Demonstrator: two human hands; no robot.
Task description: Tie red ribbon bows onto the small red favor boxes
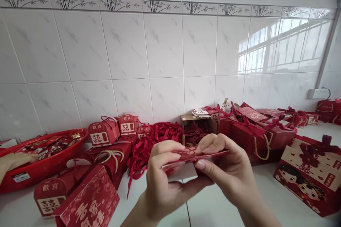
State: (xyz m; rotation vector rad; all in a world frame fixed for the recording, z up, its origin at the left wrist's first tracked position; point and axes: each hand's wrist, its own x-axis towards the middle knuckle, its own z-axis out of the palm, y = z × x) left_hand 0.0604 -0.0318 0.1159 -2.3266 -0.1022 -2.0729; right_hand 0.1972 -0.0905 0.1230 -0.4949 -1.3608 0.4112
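Observation:
My left hand point(162, 181) and my right hand point(226, 170) meet at the bottom centre, above a white counter point(213, 209). Both are closed on a small flat red paper box point(186, 159) with a pale pattern, held between them. The left fingers curl over its left end. The right thumb and fingers pinch its right part. A white underside of the box shows below the fingers.
Red gift boxes point(103, 133) with rope handles crowd the counter left and right. A red tray point(39, 165) of sweets sits at far left, with another person's hand point(13, 161) on it. Red ribbons point(157, 134), a brown carton point(197, 126) and a printed box point(311, 181) lie along the tiled wall.

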